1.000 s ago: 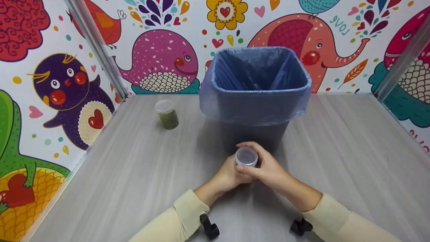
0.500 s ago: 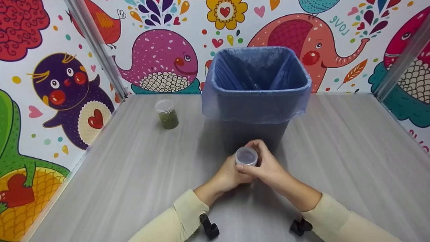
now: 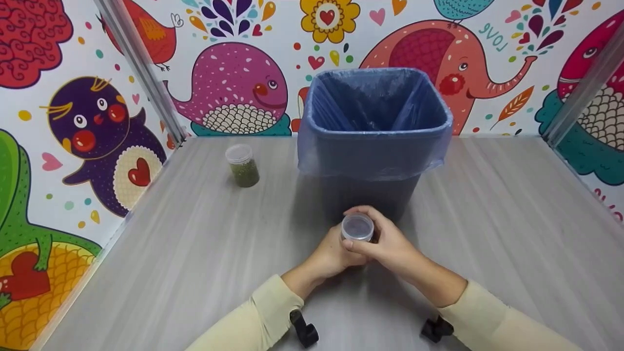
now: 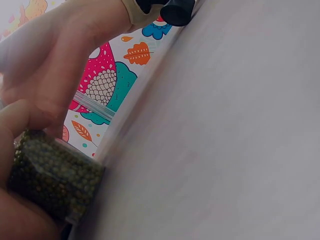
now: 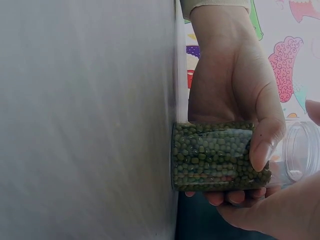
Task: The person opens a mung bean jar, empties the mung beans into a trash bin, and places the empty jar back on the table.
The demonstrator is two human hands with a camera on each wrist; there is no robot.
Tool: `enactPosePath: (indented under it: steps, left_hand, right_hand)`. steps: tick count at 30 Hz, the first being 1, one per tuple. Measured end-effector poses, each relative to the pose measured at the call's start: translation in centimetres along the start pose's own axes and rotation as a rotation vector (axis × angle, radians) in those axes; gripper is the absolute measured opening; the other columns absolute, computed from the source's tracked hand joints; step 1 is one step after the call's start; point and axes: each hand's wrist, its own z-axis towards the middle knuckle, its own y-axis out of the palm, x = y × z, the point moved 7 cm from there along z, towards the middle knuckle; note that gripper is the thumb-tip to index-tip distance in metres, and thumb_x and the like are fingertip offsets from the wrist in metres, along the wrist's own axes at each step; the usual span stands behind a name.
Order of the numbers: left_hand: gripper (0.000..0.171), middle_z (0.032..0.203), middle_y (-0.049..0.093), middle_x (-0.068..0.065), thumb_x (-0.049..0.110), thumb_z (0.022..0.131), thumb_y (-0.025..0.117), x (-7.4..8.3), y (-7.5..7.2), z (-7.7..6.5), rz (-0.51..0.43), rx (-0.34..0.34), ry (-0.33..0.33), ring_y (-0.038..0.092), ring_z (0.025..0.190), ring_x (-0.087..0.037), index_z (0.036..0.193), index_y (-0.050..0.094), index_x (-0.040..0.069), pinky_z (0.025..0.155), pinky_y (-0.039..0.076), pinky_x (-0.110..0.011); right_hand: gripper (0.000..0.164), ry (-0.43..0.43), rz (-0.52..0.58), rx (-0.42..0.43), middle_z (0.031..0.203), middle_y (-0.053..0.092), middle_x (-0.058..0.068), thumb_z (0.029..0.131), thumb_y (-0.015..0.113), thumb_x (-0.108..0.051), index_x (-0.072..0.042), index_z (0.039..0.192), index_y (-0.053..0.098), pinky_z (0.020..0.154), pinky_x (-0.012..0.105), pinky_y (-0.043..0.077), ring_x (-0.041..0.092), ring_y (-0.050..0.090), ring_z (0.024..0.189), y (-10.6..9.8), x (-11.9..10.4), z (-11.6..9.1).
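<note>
Before the bin [image 3: 373, 192], the head view shows the right hand [image 3: 392, 243] with fingers curled round the lid [image 3: 358, 226] of the jar [image 5: 212, 157]; they reach farther round than half a second ago, which suggests renewed twisting. Forward the bin limits; the table [image 3: 195, 243] extends both sides. From left wrist, the jar is dim, lid unclear. From right wrist, the left hand [image 5: 230, 80] wraps the jar, base touching the table.

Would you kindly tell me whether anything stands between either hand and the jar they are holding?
Nothing visible does: the left hand grips the jar around its body, and the right hand holds its clear top.
</note>
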Motion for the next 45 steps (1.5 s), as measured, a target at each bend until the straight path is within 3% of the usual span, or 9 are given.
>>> enactPosePath:
  steps: [13, 20, 25, 32, 36, 42, 45]
  left_hand:
    - [0.059, 0.116, 0.072, -0.008, 0.001, 0.075, 0.082, 0.20, 0.06, 0.01, 0.010, -0.002, 0.044, 0.063, 0.103, -0.010, 0.131, 0.063, -0.004, 0.098, 0.050, -0.027]
    - [0.071, 0.124, 0.070, -0.010, -0.002, 0.072, 0.080, 0.17, -0.02, 0.06, -0.007, 0.013, 0.043, 0.062, 0.111, -0.014, 0.140, 0.059, -0.004, 0.104, 0.048, -0.030]
    - [0.075, 0.128, 0.069, -0.008, 0.002, 0.075, 0.084, 0.09, -0.04, -0.01, -0.003, 0.009, 0.013, 0.062, 0.113, -0.014, 0.145, 0.057, -0.002, 0.103, 0.048, -0.030]
    - [0.096, 0.145, 0.063, -0.011, 0.003, 0.076, 0.084, 0.26, -0.04, -0.07, -0.001, -0.011, 0.017, 0.059, 0.124, -0.017, 0.162, 0.041, 0.002, 0.109, 0.045, -0.030]
    - [0.093, 0.141, 0.065, -0.012, 0.002, 0.076, 0.084, 0.25, -0.03, -0.03, -0.011, -0.012, 0.037, 0.059, 0.123, -0.016, 0.160, 0.044, 0.001, 0.109, 0.045, -0.029]
    - [0.068, 0.125, 0.071, -0.011, 0.004, 0.076, 0.086, -0.04, -0.05, 0.00, 0.001, 0.002, 0.033, 0.063, 0.111, -0.014, 0.139, 0.060, -0.005, 0.102, 0.049, -0.030]
    - [0.064, 0.123, 0.071, -0.008, 0.006, 0.077, 0.087, -0.06, -0.06, -0.03, 0.021, 0.006, 0.026, 0.063, 0.109, -0.013, 0.136, 0.062, -0.003, 0.101, 0.050, -0.029]
  right_hand:
    - [0.059, -0.031, -0.016, -0.010, 0.140, 0.061, 0.016, 0.092, 0.085, -0.016, -0.006, 0.142, 0.057, 0.105, 0.035, 0.047, 0.028, 0.058, 0.125, 0.10, -0.06, 0.06]
    - [0.077, -0.012, 0.000, 0.007, 0.141, 0.057, 0.018, 0.089, 0.087, -0.016, -0.008, 0.153, 0.045, 0.107, 0.037, 0.047, 0.028, 0.059, 0.127, 0.01, -0.09, 0.06]
    - [0.076, 0.032, 0.024, 0.051, 0.134, 0.059, 0.013, 0.085, 0.089, -0.015, -0.004, 0.142, 0.041, 0.106, 0.033, 0.046, 0.026, 0.060, 0.124, -0.20, 0.04, 0.03]
    - [0.070, 0.047, 0.015, 0.067, 0.132, 0.061, 0.013, 0.084, 0.090, -0.013, -0.003, 0.135, 0.043, 0.105, 0.032, 0.045, 0.025, 0.059, 0.123, -0.22, 0.14, 0.03]
    - [0.068, 0.026, 0.010, 0.059, 0.130, 0.063, 0.013, 0.084, 0.090, -0.015, -0.002, 0.134, 0.045, 0.104, 0.031, 0.046, 0.026, 0.060, 0.122, -0.24, 0.04, 0.02]
    - [0.064, -0.008, 0.010, 0.016, 0.136, 0.062, 0.014, 0.086, 0.089, -0.015, 0.000, 0.137, 0.053, 0.104, 0.031, 0.047, 0.026, 0.059, 0.124, -0.07, 0.02, 0.12]
    - [0.062, -0.025, 0.012, 0.003, 0.138, 0.062, 0.016, 0.087, 0.088, -0.014, -0.001, 0.140, 0.057, 0.105, 0.030, 0.046, 0.026, 0.058, 0.126, -0.03, 0.00, 0.15]
